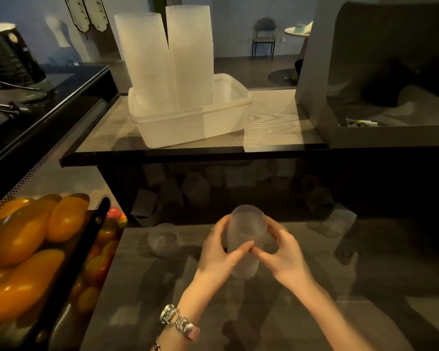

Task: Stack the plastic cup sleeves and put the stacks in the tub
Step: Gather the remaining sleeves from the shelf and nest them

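Note:
A short stack of translucent ribbed cup sleeves (pixel 245 224) stands upright over the low counter. My left hand (pixel 219 252) and my right hand (pixel 280 252) grip it from either side, thumbs meeting in front. On the raised shelf behind sits a white plastic tub (pixel 200 120). Two tall stacks of sleeves (pixel 167 59) stand in its left half and lean slightly. Loose sleeves lie on the counter: one on its side (pixel 162 239) to the left, one (pixel 340 219) at the right, and several more in the dark recess (pixel 195 188) under the shelf.
A glass case with orange fruit (pixel 23 244) and small tomatoes (pixel 104 249) fills the left. A large grey box (pixel 390 97) stands on the shelf at the right. A black appliance (pixel 10 51) sits at the far left. A chair (pixel 264 36) stands in the room behind.

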The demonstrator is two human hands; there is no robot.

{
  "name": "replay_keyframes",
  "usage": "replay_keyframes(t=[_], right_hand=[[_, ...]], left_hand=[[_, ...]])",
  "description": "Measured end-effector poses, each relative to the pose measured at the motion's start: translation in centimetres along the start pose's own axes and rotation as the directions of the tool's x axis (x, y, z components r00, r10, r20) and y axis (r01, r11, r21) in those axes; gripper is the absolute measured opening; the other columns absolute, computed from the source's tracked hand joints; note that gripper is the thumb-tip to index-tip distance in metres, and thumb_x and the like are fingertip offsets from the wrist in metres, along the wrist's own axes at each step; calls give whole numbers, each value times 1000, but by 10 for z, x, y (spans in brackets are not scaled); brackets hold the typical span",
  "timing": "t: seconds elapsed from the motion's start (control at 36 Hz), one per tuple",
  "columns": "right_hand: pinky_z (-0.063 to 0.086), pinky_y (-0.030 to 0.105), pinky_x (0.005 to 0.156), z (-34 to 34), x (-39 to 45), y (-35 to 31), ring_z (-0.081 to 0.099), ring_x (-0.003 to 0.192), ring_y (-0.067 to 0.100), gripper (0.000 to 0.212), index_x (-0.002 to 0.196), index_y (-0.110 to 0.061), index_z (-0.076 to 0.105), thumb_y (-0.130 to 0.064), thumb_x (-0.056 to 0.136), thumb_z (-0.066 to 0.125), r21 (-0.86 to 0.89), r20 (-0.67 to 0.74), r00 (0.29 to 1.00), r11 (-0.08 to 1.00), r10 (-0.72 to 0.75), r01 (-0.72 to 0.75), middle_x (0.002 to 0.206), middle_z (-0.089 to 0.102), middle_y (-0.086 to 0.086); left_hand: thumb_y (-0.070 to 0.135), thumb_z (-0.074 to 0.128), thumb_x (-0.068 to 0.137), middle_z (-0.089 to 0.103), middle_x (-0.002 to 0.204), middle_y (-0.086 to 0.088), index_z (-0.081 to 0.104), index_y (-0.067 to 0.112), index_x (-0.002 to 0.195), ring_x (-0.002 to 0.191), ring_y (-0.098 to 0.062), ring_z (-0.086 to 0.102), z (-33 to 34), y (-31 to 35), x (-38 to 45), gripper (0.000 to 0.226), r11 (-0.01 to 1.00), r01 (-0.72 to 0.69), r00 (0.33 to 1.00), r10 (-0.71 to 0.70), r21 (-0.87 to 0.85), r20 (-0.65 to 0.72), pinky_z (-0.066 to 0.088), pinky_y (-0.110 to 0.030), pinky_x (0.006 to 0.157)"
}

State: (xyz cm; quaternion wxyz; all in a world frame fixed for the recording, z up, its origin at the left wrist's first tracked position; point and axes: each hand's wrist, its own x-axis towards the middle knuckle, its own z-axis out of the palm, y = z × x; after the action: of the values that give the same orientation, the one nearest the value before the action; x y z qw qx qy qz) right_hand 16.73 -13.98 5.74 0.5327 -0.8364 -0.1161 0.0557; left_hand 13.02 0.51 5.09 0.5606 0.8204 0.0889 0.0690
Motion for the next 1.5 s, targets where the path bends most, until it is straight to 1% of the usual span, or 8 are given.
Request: replay_keyframes(t=[0.11,0.36,0.56,0.72,0.89,1.11,1.42,1.5], right_hand=[[36,0,72,4,1,7,42,108,-9,69,127,-40,41,-27,71,79,-7,3,1000,1000,9,-9,117,46,-25],[36,16,94,7,0,16,43,113,-6,68,122,-43,40,-25,70,80,57,-13,1000,998,10,-9,120,47,-24],[38,3,85,15,-9,28,44,112,-3,68,132,-27,42,-21,73,76,141,57,990,981,129,-136,125,48,-14],[36,24,100,17,-13,51,43,130,15,77,141,-14,36,-15,75,76,39,168,932,943,321,-331,139,46,0],[42,25,98,33,-33,72,54,113,15,58,128,-1,48,-4,76,73,-75,326,829,886,455,-457,118,59,4],[50,28,94,86,-4,36,54,110,10,43,120,-28,47,-8,85,62,-10,509,804,936,308,-352,115,53,-7],[24,41,115,179,63,6,31,136,24,75,147,-25,8,-24,90,56,-101,459,817,935,348,-341,147,31,4],[35,39,108,190,70,13,40,129,27,68,145,-14,17,-10,89,55,-102,489,816,949,309,-298,144,36,12]], left_hand=[[43,73,73,47,126,24,36,47,126,117,3,44,4,-11,-4,64,1000,20,1000,-20,4,-13,38,-9,86],[46,73,72,47,126,27,35,53,121,116,6,44,7,-18,0,62,1000,19,1000,-19,-13,-6,39,-10,88],[44,73,73,44,123,26,36,44,122,114,6,42,5,-29,-2,62,997,82,996,-83,10,46,34,7,74],[33,75,75,45,128,21,41,26,134,121,1,42,0,-47,-12,68,993,122,992,-122,3,43,34,-12,94],[28,73,77,39,128,19,38,28,135,121,0,37,-25,-70,-20,68,982,189,981,-188,20,-50,32,-18,97],[7,76,74,45,136,-11,37,11,135,127,-23,43,-72,-106,-22,72,949,284,837,-315,-136,-448,39,-38,104],[3,78,70,41,140,-15,29,11,141,130,-29,39,-100,-135,18,86,871,489,817,-475,-46,-326,34,-38,104],[-1,75,71,43,139,-15,32,9,139,129,-29,41,-100,-136,23,81,870,490,823,-485,-61,-296,35,-36,103]])
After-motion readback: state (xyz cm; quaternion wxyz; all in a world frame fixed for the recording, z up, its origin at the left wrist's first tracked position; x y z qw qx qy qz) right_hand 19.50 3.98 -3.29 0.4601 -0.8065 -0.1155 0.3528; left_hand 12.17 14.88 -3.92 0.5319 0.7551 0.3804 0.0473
